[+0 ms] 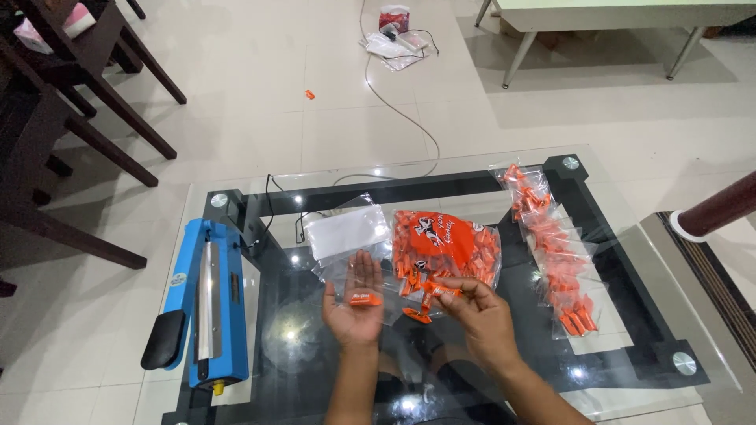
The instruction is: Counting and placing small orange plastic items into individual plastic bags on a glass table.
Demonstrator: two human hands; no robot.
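Carefully now: the left hand (353, 303) lies palm-up and wide, an orange candy (365, 299) resting on it. At its three o'clock the right hand (479, 313) pinches more sweets (442, 289) beside the big candy bag (446, 250); keep the palm level over the bench (646, 252).

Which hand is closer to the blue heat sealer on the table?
Left. The left hand lies palm up with one orange candy on it, just right of the blue heat sealer. The right hand is farther right, by the big orange candy bag.
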